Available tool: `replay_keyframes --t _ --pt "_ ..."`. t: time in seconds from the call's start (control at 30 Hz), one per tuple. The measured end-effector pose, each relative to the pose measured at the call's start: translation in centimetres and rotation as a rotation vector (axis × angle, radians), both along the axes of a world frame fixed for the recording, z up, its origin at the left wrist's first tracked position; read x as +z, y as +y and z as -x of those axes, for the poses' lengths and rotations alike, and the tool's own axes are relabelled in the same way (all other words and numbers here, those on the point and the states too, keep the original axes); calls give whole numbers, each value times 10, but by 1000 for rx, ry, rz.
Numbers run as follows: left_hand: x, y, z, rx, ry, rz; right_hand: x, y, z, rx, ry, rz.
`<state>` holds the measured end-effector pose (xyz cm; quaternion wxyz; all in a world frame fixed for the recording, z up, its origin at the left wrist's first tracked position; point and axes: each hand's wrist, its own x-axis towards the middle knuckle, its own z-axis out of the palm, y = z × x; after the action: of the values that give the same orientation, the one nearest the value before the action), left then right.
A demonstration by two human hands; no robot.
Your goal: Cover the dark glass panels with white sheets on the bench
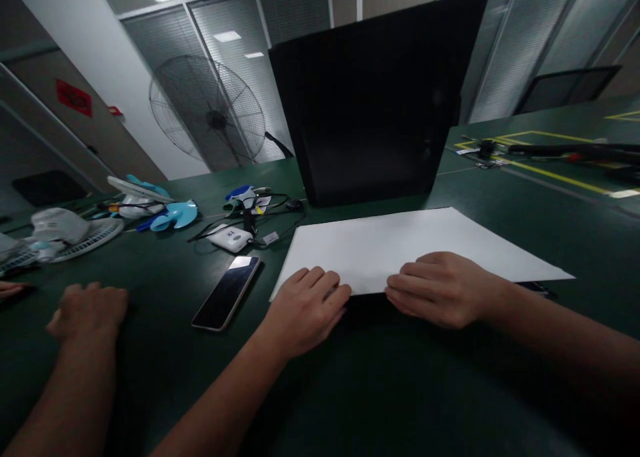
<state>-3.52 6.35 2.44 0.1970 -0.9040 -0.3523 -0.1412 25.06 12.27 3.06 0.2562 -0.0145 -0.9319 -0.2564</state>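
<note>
A large white sheet [395, 247], of paper or thin board, lies in front of me with its near edge towards my body. At the near left part of that edge, my left hand [305, 310] has its fingers curled over it, thumb side facing inward. My right hand [445, 290] is closed on the same edge farther right, fingers pressed together. A short stretch of the edge shows between the two hands. Something dark pokes out from under the sheet's right corner, too little visible to name.
Behind the sheet stands a big black panel [375, 110]. Left of my left hand lies a phone [227, 293], with a white device [230, 237] and cables beyond it. Disassembled fan parts [175, 215] sit farther left. Another person's hand [90, 310] rests on the green table [400, 390].
</note>
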Motion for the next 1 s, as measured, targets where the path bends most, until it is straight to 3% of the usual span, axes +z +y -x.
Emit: replay_keyframes --t 0.17,0.3,0.47,0.6,0.73,0.87,0.93,1.0 --pt "-5 4 -2 -76 -158 -287 13 3 -1 -4 85 -30" --pt "2 4 0 -163 -208 -361 19 -1 -18 -208 14 42" --pt "1 0 -7 -249 -168 -370 2 -16 -50 -233 -11 107" --pt "1 -7 -14 -256 -125 -339 -18 -29 -68 -252 94 -11" --pt "10 -13 -21 -243 -77 -270 -11 -43 -77 -256 162 -72" --pt "22 -14 -35 -328 -60 -250 6 -69 -91 -328 200 -85" --pt "26 -11 -46 -392 -55 -265 2 -87 -107 -387 198 -91" --pt "28 -1 -61 -464 -83 -273 -14 -107 -130 -481 232 -29"
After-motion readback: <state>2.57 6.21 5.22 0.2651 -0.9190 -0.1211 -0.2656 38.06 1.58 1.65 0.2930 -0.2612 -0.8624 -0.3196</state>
